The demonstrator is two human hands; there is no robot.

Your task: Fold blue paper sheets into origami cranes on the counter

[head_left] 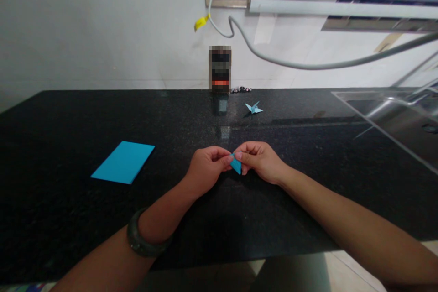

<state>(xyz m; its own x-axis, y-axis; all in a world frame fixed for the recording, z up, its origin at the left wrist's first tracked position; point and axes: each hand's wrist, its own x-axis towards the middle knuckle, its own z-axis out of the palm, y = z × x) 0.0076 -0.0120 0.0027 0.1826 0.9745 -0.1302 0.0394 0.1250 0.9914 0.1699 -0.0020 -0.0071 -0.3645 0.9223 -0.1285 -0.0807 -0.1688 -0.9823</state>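
Both my hands meet over the middle of the black stone counter [68,118], pinching a small folded piece of blue paper [236,164] between them. My left hand [206,170] grips its left side with curled fingers; a dark bangle sits on that wrist. My right hand [259,160] pinches the right side with thumb and fingertips. Only a small triangular tip of the paper shows between the fingers.
A stack of blue paper sheets [123,162] lies to the left. A finished blue paper crane [253,108] sits farther back, near a small upright device [220,69] by the wall. A steel sink [397,118] is at the right, and a grey cable [308,65] hangs from a wall socket.
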